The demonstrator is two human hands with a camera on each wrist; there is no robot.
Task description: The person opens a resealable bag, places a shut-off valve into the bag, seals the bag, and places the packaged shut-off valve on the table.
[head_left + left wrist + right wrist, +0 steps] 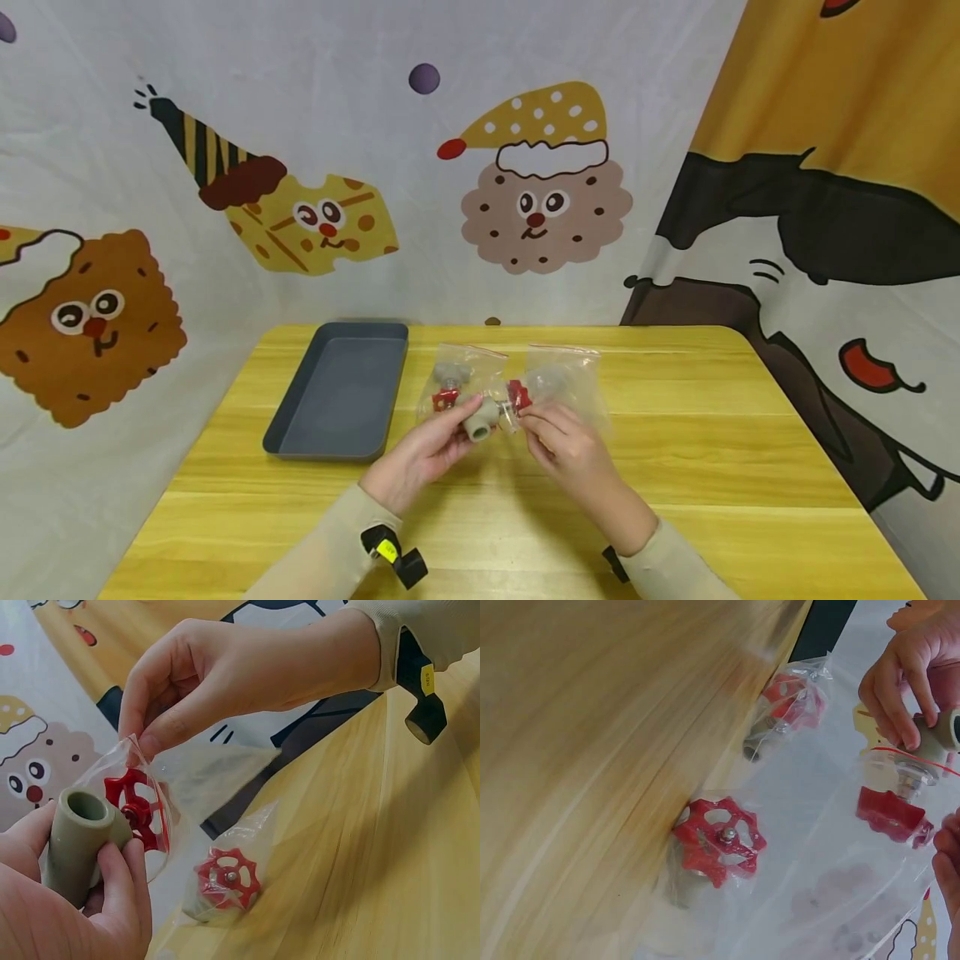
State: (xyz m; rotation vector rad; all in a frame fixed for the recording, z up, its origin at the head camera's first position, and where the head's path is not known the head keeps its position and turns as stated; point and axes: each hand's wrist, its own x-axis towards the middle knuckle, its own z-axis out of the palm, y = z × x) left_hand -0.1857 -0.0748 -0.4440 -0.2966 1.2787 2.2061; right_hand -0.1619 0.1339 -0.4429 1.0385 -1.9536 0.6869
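Observation:
My left hand grips the grey-green pipe body of a gate valve, its round open end uncovered. The valve's red handwheel sits within a clear zip bag, whose red-lined mouth lies close to the pipe body. My right hand pinches the rim of that bag between thumb and fingers, seen best in the left wrist view. Behind the hands, another bagged valve with a red wheel rests on the table. A further bagged valve lies there too, its wheel facing up.
A dark grey rectangular tray stands on the table left of the bags. The wooden table reaches back to a printed cloth with cartoon figures. Each wrist wears a black camera strap.

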